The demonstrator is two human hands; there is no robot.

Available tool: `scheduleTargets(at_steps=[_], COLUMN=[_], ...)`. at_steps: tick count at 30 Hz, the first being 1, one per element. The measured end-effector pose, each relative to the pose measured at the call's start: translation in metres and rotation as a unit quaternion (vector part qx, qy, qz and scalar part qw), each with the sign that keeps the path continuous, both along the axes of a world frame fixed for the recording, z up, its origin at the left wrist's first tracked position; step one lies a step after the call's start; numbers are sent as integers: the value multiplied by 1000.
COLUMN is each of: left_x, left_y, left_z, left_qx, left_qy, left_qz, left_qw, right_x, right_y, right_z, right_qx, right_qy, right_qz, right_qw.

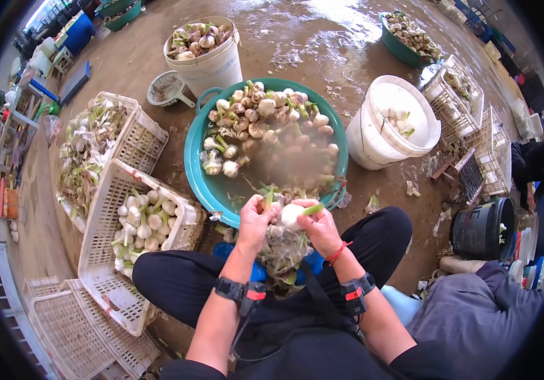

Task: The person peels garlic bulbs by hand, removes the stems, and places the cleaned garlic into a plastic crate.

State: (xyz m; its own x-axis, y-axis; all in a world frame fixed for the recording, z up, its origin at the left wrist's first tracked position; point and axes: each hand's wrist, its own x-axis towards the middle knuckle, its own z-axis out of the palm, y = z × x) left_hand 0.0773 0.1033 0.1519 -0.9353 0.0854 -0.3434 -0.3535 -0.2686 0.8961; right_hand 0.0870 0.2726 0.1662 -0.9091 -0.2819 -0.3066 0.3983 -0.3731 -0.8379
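Observation:
My right hand [322, 232] is closed around a white, peeled garlic bulb [291, 217], its short green stem pointing up to the right. Close beside the bulb, my left hand [254, 225] is pinched on a piece of garlic peel [270, 194] with a greenish tip. Below both hands, a heap of loose garlic skins [282, 250] lies between my knees. Just beyond them stands a green tub [194, 166] of unpeeled garlic bulbs [258, 114]; a blur covers part of its right side.
On the left, a white crate [97, 250] holds cleaned garlic bulbs [145, 221]; another crate [139, 136] overflows with trimmings. A white bucket [373, 136] with a few bulbs stands right of the tub. Behind is a full bucket [211, 66]. Another person [474, 310] sits close on the right.

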Motion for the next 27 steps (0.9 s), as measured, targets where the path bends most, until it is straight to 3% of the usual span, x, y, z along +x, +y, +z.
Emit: scheduleTargets(at_steps=[2, 3, 5, 6, 9, 11, 18, 20, 21, 23, 25, 26, 27], left_x=[1, 6, 9, 11, 12, 12, 5, 5, 4, 9, 19, 22, 24], left_y=[-5, -5, 1, 5, 9, 9, 12, 11, 9, 7, 9, 9, 12], left_z=[-6, -10, 15, 33, 45, 48, 63, 55, 34, 15, 11, 13, 14], left_qx=[-170, -170, -390, -326, -397, -404, -371, -356, -291, -224, -170, -85, -86], left_qy=[42, 40, 258, 194, 204, 217, 124, 83, 45, 7, -25, -49, -51], left_qz=[-115, -115, -29, -19, -47, -44, -77, -93, -97, -100, -192, -181, -183], left_qw=[978, 978, 884, 925, 894, 888, 917, 926, 951, 969, 966, 979, 978], right_x=[-1, -1, -4, -3, -5, -8, -16, -14, -13, -11, -11, -13, -13], right_y=[3, 4, 5, 2, -4, 0, 5, 7, 6, 1, 3, 3, 3], right_z=[7, 6, 2, 1, 5, 9, 27, 28, 28, 28, 26, 25, 22], right_qx=[-25, -24, 203, 203, 168, 252, 326, 203, 204, -94, -104, -115, -128], right_qy=[-25, -27, 180, 177, 138, 245, 344, 270, 269, 85, 42, 1, -41], right_qz=[-35, -36, -71, -70, -87, -60, 17, 8, 9, -50, -69, -86, -105], right_qw=[999, 999, 960, 961, 972, 934, 880, 941, 941, 991, 991, 990, 985])
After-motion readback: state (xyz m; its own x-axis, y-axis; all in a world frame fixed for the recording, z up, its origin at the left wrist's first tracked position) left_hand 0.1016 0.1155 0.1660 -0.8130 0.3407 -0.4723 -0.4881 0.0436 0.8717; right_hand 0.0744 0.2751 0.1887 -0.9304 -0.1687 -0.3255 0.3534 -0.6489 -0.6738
